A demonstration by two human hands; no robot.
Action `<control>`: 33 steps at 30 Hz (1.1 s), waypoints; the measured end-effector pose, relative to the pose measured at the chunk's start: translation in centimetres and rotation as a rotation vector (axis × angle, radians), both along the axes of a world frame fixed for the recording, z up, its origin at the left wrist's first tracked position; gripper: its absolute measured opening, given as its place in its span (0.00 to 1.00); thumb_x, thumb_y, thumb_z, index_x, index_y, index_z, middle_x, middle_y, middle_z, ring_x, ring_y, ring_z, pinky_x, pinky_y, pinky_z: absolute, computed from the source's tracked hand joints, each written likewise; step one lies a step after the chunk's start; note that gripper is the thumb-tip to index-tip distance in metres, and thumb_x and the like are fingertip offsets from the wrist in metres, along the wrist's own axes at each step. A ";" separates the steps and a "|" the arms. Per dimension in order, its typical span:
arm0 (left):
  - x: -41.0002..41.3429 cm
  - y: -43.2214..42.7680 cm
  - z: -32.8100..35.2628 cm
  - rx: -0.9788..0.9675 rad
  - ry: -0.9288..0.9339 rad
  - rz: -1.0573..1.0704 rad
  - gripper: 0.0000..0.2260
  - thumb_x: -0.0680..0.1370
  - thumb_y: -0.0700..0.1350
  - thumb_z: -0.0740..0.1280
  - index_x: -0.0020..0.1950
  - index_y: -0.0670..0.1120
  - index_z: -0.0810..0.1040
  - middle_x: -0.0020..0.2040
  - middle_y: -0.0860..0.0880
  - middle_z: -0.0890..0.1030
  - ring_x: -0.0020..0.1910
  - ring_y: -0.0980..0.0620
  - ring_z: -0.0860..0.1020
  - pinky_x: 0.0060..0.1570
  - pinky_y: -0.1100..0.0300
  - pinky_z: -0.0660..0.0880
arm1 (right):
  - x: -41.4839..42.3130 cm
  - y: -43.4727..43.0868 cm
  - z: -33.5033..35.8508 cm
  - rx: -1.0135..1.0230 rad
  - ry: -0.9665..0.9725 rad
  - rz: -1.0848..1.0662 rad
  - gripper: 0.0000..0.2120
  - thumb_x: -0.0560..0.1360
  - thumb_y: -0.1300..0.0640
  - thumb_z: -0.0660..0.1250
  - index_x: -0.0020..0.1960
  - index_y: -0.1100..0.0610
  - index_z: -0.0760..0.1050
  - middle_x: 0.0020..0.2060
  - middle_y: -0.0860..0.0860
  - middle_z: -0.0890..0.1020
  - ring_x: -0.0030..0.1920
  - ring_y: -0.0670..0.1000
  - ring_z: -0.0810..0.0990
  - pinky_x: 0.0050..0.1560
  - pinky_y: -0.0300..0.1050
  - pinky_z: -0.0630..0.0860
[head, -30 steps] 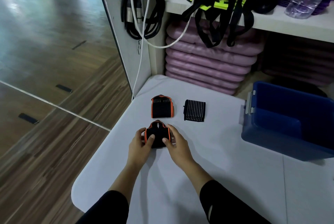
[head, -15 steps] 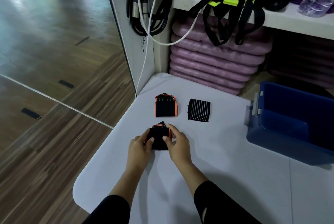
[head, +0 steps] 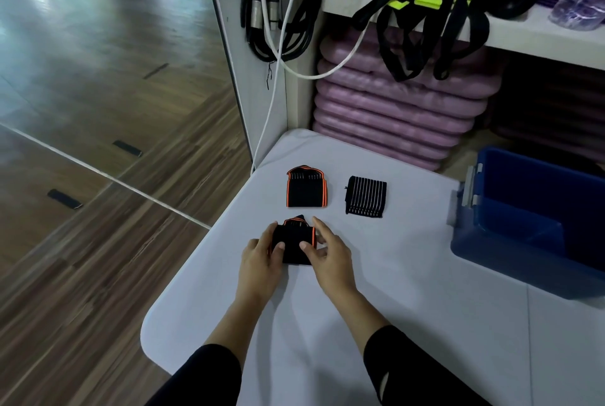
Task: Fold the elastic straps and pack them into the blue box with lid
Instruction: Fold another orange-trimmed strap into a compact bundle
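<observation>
Hands close in on the third strap point(head: 296, 243) on the left side of the white table point(head: 393, 307). The left hand point(head: 262, 256) and right hand point(head: 329, 253) each pinch it, thumb on top and fingers along its orange edges; whether fingertips tuck underneath is unclear. The flap that stood loose a second ago now lies folded into a compact square. An orange-trimmed strap point(head: 306, 191) and a striped strap point(head: 366, 197) lie folded just beyond. The blue box point(head: 504, 242) stands open well to the right, and packing looks to be next.
</observation>
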State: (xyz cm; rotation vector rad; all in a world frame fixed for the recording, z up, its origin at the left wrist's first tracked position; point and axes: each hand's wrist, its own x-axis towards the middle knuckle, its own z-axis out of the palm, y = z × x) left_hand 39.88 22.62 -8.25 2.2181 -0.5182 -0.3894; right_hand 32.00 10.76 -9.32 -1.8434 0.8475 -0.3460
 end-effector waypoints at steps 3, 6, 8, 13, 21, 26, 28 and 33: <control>-0.2 0.0 0.2 -0.021 0.006 0.003 0.20 0.80 0.49 0.59 0.72 0.55 0.63 0.52 0.48 0.72 0.55 0.47 0.74 0.53 0.61 0.65 | -0.4 0.0 0.3 0.002 0.002 -0.002 0.27 0.73 0.49 0.69 0.70 0.42 0.65 0.58 0.49 0.76 0.55 0.49 0.77 0.60 0.48 0.75; -0.2 0.3 0.1 -0.025 0.013 0.011 0.21 0.79 0.51 0.59 0.73 0.55 0.62 0.55 0.46 0.73 0.56 0.47 0.74 0.54 0.61 0.65 | -0.8 0.0 0.2 0.009 0.021 0.000 0.28 0.72 0.47 0.70 0.70 0.40 0.64 0.57 0.49 0.76 0.50 0.49 0.78 0.58 0.50 0.76; -0.3 0.4 0.0 -0.019 0.013 0.015 0.22 0.79 0.52 0.60 0.73 0.55 0.62 0.56 0.45 0.74 0.56 0.46 0.74 0.55 0.61 0.65 | -1.0 0.0 0.2 0.019 0.036 -0.002 0.29 0.72 0.46 0.70 0.70 0.41 0.64 0.58 0.48 0.76 0.49 0.49 0.79 0.58 0.50 0.76; -0.3 0.5 0.2 -0.028 0.038 0.025 0.22 0.79 0.53 0.60 0.73 0.55 0.62 0.58 0.45 0.74 0.58 0.45 0.73 0.58 0.57 0.67 | -1.1 0.4 0.5 0.032 0.024 0.025 0.30 0.71 0.46 0.71 0.70 0.42 0.64 0.55 0.46 0.75 0.54 0.50 0.78 0.58 0.48 0.77; -0.3 0.8 0.3 -0.004 0.048 0.022 0.21 0.79 0.53 0.60 0.72 0.54 0.64 0.59 0.44 0.74 0.57 0.44 0.74 0.58 0.56 0.68 | -1.3 0.6 0.8 0.038 0.042 0.032 0.30 0.71 0.46 0.71 0.71 0.44 0.64 0.55 0.46 0.74 0.53 0.49 0.78 0.58 0.49 0.77; -0.5 0.7 0.8 0.015 0.025 0.045 0.21 0.78 0.53 0.60 0.71 0.52 0.65 0.62 0.43 0.72 0.63 0.44 0.70 0.62 0.53 0.67 | -1.4 0.4 0.8 0.056 0.074 0.018 0.33 0.71 0.42 0.70 0.72 0.46 0.61 0.60 0.49 0.74 0.54 0.50 0.77 0.58 0.48 0.76; -0.8 0.8 1.5 0.037 -0.085 0.093 0.21 0.78 0.54 0.60 0.69 0.50 0.68 0.62 0.44 0.71 0.64 0.44 0.67 0.61 0.51 0.68 | -1.7 0.4 1.2 0.058 0.088 -0.002 0.33 0.71 0.41 0.68 0.72 0.48 0.61 0.61 0.49 0.74 0.54 0.50 0.77 0.59 0.47 0.75; -2.1 0.1 4.0 -0.009 -0.308 0.020 0.12 0.75 0.46 0.65 0.59 0.47 0.76 0.51 0.46 0.74 0.54 0.47 0.71 0.50 0.55 0.72 | -4.3 0.2 2.7 -0.040 0.099 -0.005 0.23 0.75 0.43 0.62 0.68 0.48 0.65 0.61 0.48 0.74 0.59 0.49 0.75 0.61 0.49 0.74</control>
